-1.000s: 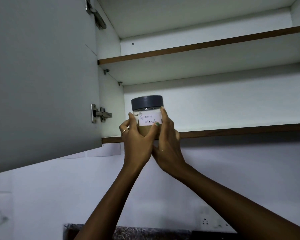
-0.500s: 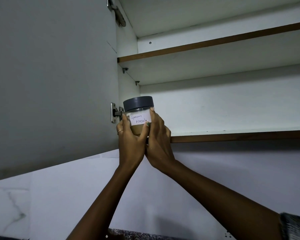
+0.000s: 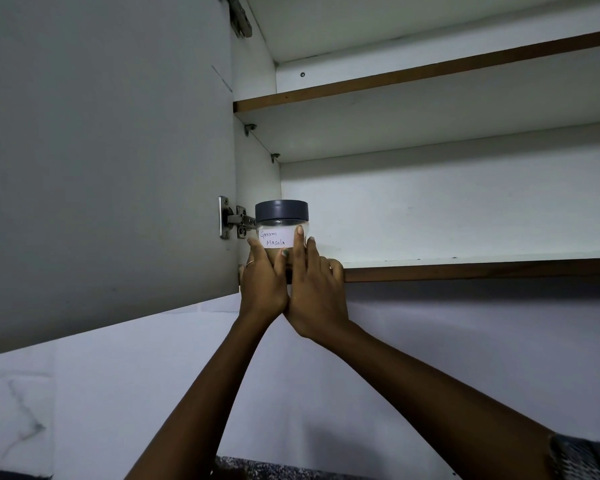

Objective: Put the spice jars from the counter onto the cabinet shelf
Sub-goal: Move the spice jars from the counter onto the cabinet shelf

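A clear spice jar point(image 3: 277, 237) with a dark grey lid and a handwritten "Garam Masala" label stands at the far left end of the lower cabinet shelf point(image 3: 482, 270), by the cabinet's side wall. My left hand point(image 3: 262, 275) holds its lower left side, fingers up the side and thumb across the front. My right hand point(image 3: 314, 289) touches the jar's front right with straight index and middle fingers, and its other fingers rest on the shelf edge. The hands hide the jar's base.
The open cabinet door point(image 3: 101, 161) hangs at the left, with its hinge point(image 3: 234, 220) just beside the jar. An upper shelf point(image 3: 430, 76) spans above. The white wall lies below the cabinet, and a strip of dark speckled counter point(image 3: 257, 469) shows at the bottom.
The jar has moved up, back and slightly left, onto the shelf end near the hinge. My right fingers have straightened against its front.
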`<state>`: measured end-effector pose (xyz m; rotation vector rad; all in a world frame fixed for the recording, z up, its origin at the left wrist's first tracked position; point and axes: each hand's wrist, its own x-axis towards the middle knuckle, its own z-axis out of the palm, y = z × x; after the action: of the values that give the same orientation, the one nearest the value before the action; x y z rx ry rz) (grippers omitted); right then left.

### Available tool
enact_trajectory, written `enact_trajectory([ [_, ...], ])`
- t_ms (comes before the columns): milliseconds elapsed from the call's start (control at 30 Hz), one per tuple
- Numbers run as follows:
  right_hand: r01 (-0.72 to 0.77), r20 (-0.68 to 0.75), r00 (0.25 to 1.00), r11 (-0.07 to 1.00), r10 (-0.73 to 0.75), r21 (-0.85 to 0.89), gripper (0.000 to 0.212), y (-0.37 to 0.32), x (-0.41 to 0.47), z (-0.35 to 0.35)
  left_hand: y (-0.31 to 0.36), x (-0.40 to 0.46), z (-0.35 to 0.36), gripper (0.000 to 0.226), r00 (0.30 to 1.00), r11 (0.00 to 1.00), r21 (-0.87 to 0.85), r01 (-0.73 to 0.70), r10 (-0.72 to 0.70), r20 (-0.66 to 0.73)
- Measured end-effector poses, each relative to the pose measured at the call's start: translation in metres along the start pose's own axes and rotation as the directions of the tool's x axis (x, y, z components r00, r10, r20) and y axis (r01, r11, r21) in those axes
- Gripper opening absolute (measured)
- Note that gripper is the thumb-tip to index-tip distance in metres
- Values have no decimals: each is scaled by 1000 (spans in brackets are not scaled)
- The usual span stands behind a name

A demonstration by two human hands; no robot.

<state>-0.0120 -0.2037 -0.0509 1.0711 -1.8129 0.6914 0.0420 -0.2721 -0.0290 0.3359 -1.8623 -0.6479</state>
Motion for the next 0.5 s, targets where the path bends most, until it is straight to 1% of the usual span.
enact_trajectory([
  [200, -42, 97, 994, 995, 51, -87, 96, -1, 3, 1, -5, 0, 8, 53, 999, 996, 88, 11, -7, -51],
  [367, -47, 147, 987, 992, 64, -118, 93, -3, 5, -2, -7, 1, 10, 56, 998, 993, 112, 31, -25, -54],
  [500, -32, 163, 985, 989, 55, -146, 89, -3, 5, -3, -9, 0, 10, 59, 999, 991, 135, 18, -13, -37],
])
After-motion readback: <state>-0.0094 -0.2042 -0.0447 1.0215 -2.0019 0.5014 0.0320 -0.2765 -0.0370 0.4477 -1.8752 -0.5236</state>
